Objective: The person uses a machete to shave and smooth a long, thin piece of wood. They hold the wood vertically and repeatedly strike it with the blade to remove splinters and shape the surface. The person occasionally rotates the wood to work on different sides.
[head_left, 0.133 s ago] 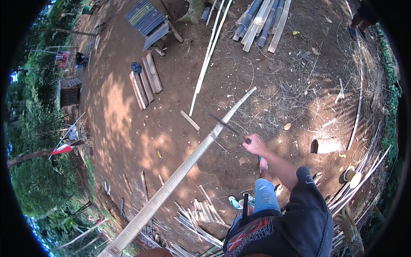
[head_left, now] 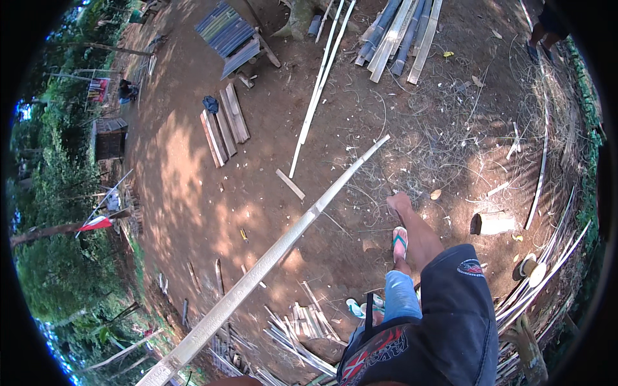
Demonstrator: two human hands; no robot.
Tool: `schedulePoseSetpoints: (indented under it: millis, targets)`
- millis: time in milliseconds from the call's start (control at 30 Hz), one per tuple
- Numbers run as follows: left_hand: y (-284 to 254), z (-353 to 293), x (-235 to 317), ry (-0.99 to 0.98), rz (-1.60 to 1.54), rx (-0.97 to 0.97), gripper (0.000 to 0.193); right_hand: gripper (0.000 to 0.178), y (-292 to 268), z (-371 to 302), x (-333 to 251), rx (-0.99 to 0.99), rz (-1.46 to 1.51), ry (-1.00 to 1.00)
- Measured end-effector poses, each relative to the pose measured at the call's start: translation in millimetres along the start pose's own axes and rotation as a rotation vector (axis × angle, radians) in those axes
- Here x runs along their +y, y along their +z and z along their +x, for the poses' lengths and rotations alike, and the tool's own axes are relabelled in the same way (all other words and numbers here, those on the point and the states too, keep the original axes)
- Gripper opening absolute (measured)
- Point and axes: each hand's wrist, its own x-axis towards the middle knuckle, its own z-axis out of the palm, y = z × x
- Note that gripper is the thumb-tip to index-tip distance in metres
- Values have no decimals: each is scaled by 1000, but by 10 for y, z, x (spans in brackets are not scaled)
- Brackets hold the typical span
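Note:
A long pale split-bamboo strip (head_left: 257,270) slants across the view, from the lower left edge to a thin tip right of the middle. Its near end passes out of sight at the bottom. My right hand (head_left: 400,203) is closed in a fist just right of the strip's far part, apart from it. A long-bladed knife shows in this fist in the earlier frame; now the blade is smeared or edge-on and hard to make out. A bit of skin shows at the bottom edge, but my left hand is out of view.
Bamboo slats lie in a pile (head_left: 405,35) at the top, with two long thin strips (head_left: 325,71) beside it. Short boards (head_left: 225,125) lie at upper left. A cut log piece (head_left: 494,223) is at right. Thin strips (head_left: 302,328) lie near my feet. People are at the far edges.
My right hand has moved away from the strip, slightly up and to the right. The knife blade that crossed over the strip is off it. The whole view has shifted a little.

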Motion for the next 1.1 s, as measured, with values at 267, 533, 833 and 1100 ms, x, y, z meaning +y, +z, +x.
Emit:
schedulePoseSetpoints:
  millis: [267, 533, 833, 1100]
  targets:
    - [-296, -261, 64, 69, 121, 317, 23, 44, -67, -1381, -415, -634, 1111, 51]
    - [-781, -816, 440, -181, 61, 512, 20, 31, 482, -1700, -1510, -635, 1498, 87]
    - [-3005, -3044, 158, -934, 463, 605, 27, 27, 497, -3114, -1533, -305, 1297, -217]
    - [-4634, -5035, -418, -1647, 617, 565, 33, 24, 215, -4299, -1522, 29, 1057, -569]
